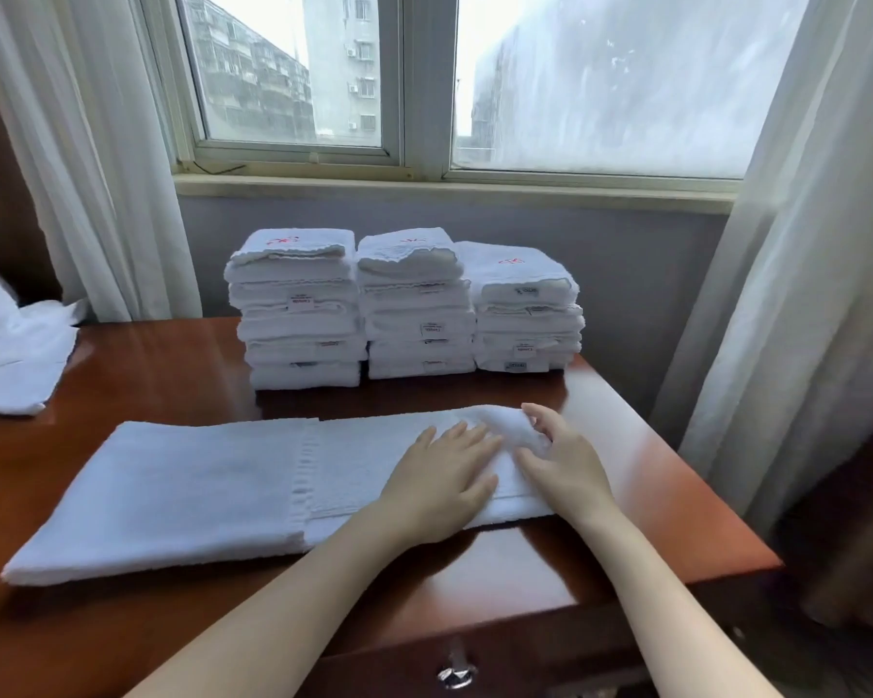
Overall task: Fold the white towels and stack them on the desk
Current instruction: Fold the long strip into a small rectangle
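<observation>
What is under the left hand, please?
The towel, spread flat on the desk, with the left hand pressing on it. The desk under that part is covered.

Straight beyond the left hand, on the top towel of the middle stack: a red stitched mark, too small to read. Beyond and to the left of that hand, atop the left stack: a second red mark, equally illegible. Beyond the right hand, atop the right stack: a third red mark. On the towel edges facing the hands: small white sewn labels with dark print, blurred beyond reading. Low in the right stack: a bluish tag, unreadable.
</observation>
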Tool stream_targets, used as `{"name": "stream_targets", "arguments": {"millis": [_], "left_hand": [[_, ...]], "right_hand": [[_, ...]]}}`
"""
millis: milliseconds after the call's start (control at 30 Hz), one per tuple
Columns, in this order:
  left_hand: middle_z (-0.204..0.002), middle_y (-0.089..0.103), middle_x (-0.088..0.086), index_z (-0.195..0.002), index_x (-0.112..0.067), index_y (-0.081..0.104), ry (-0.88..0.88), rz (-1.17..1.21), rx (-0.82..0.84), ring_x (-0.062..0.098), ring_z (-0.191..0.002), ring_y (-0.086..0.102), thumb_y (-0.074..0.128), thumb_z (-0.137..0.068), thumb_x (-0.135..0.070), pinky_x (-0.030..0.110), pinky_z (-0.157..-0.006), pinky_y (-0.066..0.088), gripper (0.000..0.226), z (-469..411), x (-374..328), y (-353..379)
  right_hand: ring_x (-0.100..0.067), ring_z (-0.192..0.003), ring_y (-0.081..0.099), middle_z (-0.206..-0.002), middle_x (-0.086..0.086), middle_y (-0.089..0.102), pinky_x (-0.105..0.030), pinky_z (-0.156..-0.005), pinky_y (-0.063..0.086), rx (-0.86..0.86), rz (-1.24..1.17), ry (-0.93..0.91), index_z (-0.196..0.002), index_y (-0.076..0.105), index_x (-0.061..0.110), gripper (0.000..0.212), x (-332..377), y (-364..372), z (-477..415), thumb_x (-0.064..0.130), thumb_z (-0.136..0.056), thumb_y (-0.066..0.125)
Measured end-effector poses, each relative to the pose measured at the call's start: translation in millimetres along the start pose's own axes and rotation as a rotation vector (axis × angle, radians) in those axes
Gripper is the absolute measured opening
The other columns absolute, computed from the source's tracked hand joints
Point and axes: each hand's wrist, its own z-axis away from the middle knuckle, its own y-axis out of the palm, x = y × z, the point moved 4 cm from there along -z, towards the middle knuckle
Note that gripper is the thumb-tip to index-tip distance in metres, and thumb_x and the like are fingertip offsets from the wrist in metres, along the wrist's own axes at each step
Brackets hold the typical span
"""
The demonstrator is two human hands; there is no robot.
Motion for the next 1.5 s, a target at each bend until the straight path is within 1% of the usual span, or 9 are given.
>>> {"name": "stream_targets", "arguments": {"millis": [133,233,333,500,700,867,1200,1333,1500], "left_hand": [[-0.160,0.028,-0.013,-0.155,-0.032,0.026,-0.090,0.408,-0.038,0.005,-0.147,0.021,0.032,-0.104,-0.047,0.032,-0.122,0.012,0.054,-1,5,-10],[-0.151,0.043,-0.012,-0.148,-0.026,0.042,-0.226,0.980,-0.029,0.003,-0.138,0.040,0.034,-0.106,-0.043,0.027,-0.115,0.030,0.046,-15,1,-28],[-0.112,0.073,-0.014,-0.117,-0.033,0.065,-0.320,1.249,-0.090,0.001,-0.107,0.066,0.034,-0.103,-0.053,0.019,-0.089,0.051,0.040,-6,8,-55],[-0.122,0.069,0.011,-0.129,-0.024,0.064,-0.309,1.418,-0.088,0.028,-0.116,0.064,0.046,-0.088,-0.072,0.044,-0.100,0.049,0.065,34,46,-112],[-0.121,0.069,0.015,-0.128,-0.020,0.062,-0.389,1.238,-0.111,0.030,-0.115,0.065,0.065,-0.089,-0.036,0.051,-0.103,0.048,0.042,87,97,-159],[-0.112,0.070,0.017,-0.122,-0.011,0.063,-0.550,1.086,-0.225,0.032,-0.107,0.068,0.059,-0.093,-0.006,0.044,-0.092,0.057,0.029,129,137,-170],[-0.105,0.075,0.007,-0.117,-0.016,0.064,-0.855,1.144,-0.428,0.025,-0.097,0.072,0.059,-0.090,-0.004,0.036,-0.071,0.058,0.029,205,221,-167],[-0.097,0.073,0.013,-0.100,-0.008,0.068,-0.955,0.952,-0.372,0.025,-0.081,0.069,0.052,-0.087,0.000,0.032,-0.068,0.052,0.022,224,234,-147],[-0.101,0.065,0.001,-0.099,-0.024,0.064,-1.025,0.618,-0.296,0.018,-0.079,0.061,0.057,-0.080,-0.022,0.025,-0.061,0.049,0.020,227,237,-146]], "right_hand": [[0.001,-0.103,0.057,-0.119,0.011,0.061,-0.003,-0.079,0.038,-0.006,-0.231,-0.029,-0.137,0.053,0.024,0.055,19,-9,-4,0.014,-0.084,0.068],[0.001,-0.106,0.059,-0.117,0.009,0.063,-0.011,-0.086,0.043,0.019,-0.479,-0.001,-0.140,0.051,0.023,0.054,44,-14,-9,0.033,-0.090,0.067],[-0.015,-0.117,0.062,-0.129,-0.002,0.064,-0.035,-0.105,0.045,0.144,-0.848,0.031,-0.143,0.045,0.020,0.050,74,-7,-9,0.043,-0.099,0.050],[-0.017,-0.107,0.069,-0.121,-0.010,0.068,-0.025,-0.094,0.052,0.286,-1.000,-0.135,-0.142,0.035,0.022,0.035,127,18,-4,0.020,-0.107,0.033],[-0.019,-0.106,0.070,-0.122,-0.010,0.067,-0.025,-0.094,0.051,0.442,-0.999,-0.260,-0.144,0.036,0.018,0.038,188,60,0,0.016,-0.106,0.032],[-0.021,-0.105,0.069,-0.127,-0.010,0.063,-0.029,-0.098,0.049,0.508,-0.973,-0.313,-0.147,0.036,0.017,0.041,231,91,9,0.013,-0.106,0.034],[-0.008,-0.127,0.048,-0.139,0.011,0.054,-0.027,-0.105,0.034,0.383,-0.296,-0.421,-0.140,0.047,0.030,0.038,238,144,24,0.028,-0.103,0.039],[-0.013,-0.143,0.028,-0.149,0.006,0.043,-0.037,-0.119,0.001,0.463,0.089,-0.525,-0.148,0.039,0.026,0.046,234,173,29,0.032,-0.102,0.038],[-0.020,-0.151,0.003,-0.159,0.001,0.023,-0.049,-0.120,-0.010,0.558,0.354,-0.574,-0.149,0.031,0.028,0.052,220,197,34,0.050,-0.102,0.027]]}}
